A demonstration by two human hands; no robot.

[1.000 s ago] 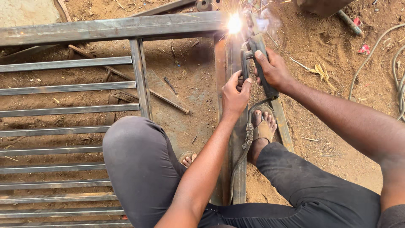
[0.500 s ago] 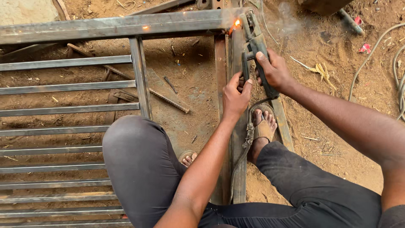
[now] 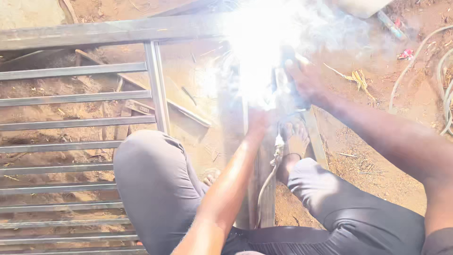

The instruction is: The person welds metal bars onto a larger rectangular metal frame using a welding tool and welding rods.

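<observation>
Honestly, glare at twelve o'clock swallows my welding holder (image 3: 286, 75); my right hand (image 3: 306, 80) wraps it, my left hand (image 3: 259, 118) beneath is washed out, grip unreadable, beside the steel gate frame (image 3: 113, 30).

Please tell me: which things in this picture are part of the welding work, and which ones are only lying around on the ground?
In the work: right hand on the welding holder; left hand beside it; the bright arc; the metal gate frame with its bars.

Lying about: hoses on the dirt; red scrap; yellow dry leaves; loose metal strip.
</observation>
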